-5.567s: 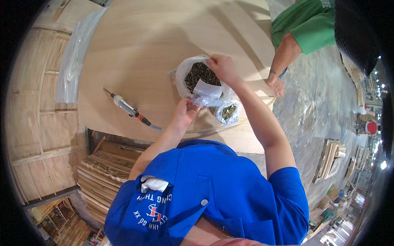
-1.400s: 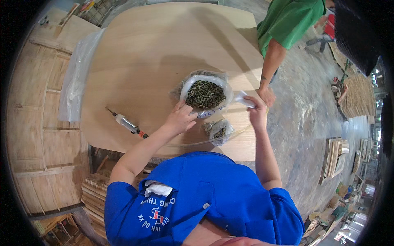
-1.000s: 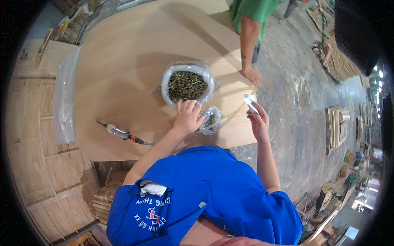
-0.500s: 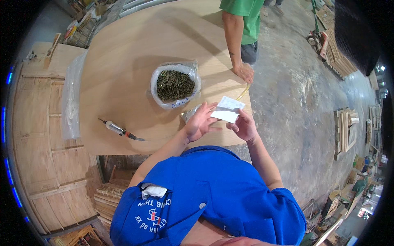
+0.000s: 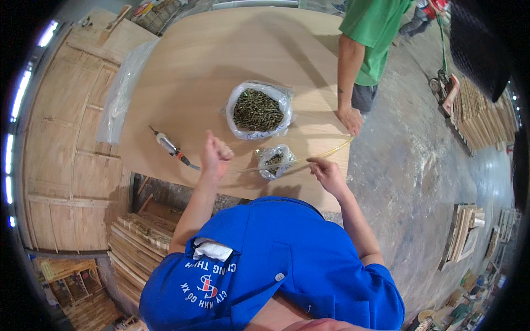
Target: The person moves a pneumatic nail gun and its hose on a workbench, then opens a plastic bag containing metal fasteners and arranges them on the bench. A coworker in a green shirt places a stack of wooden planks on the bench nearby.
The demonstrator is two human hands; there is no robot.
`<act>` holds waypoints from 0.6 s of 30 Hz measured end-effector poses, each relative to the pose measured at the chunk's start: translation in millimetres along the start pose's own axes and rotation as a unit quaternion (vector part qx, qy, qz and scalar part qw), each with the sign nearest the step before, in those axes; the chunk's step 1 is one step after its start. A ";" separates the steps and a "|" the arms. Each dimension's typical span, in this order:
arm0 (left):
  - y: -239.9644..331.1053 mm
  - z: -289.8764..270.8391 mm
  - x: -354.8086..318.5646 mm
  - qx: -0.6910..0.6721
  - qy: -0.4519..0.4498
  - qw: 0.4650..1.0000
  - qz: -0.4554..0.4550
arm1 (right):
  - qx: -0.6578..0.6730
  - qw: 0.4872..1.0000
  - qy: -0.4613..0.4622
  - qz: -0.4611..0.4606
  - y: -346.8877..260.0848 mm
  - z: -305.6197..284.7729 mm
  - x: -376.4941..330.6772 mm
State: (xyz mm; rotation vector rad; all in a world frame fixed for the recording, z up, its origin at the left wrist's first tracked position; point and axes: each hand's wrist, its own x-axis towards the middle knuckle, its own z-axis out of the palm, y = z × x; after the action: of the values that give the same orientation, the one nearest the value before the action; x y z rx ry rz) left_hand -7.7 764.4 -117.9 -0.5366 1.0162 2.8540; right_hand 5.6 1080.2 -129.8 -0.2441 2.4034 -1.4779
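Nearest, in front of the big bag [image 5: 256, 134], is the blue shirt [image 5: 309, 248], a white cloth [image 5: 212, 249] tucked into its pocket. The left hand [image 5: 216, 156] is raised to the near left of the big bag, its fingers curled inward and one digit sticking up; whether they close on anything I cannot tell at this angle. The right hand [image 5: 327, 174] is to the near right of the big bag, index finger extended, the others loosely bent, with nothing visible in its grasp. That fingertip is just beside the hose [image 5: 334, 150], which curves along the near side of the big bag and off to its right.

The small bag [image 5: 287, 154] sits just in front of the big bag, its mouth open on more screws [image 5: 274, 160]. The driver [image 5: 167, 144] lies well to the left of the big bag, its tip pointing away. The big bag itself stands on the table [image 5: 193, 49], rim folded out, filled with dark screws [image 5: 257, 110].

To the right of the big bag, a co-worker's hand [image 5: 350, 119] rests at the table's edge. Beyond, far right of the big bag, a pallet truck [image 5: 450, 94] stands by stacked wood [image 5: 486, 105].
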 end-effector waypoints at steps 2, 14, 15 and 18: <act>27.4 -18.4 -8.1 0.036 0.092 0.990 0.102 | -0.046 0.996 0.016 -0.079 -12.4 6.2 23.7; 102.0 -115.0 -55.5 0.149 0.366 0.853 0.340 | -0.455 0.856 0.046 -0.241 -54.4 54.4 178.8; 108.2 -148.7 -72.3 0.182 0.397 0.818 0.373 | -0.458 0.847 0.049 -0.266 -61.6 61.7 178.6; 89.5 -155.2 -74.3 0.461 0.477 0.679 0.313 | -0.469 0.844 0.071 -0.248 -55.0 60.7 181.0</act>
State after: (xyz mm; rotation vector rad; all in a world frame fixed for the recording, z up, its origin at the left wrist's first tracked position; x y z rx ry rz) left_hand 93.1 601.9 -150.5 -1.8141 2.9594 1.6590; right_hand -144.1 949.8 -137.2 -1.0586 3.1504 -0.2884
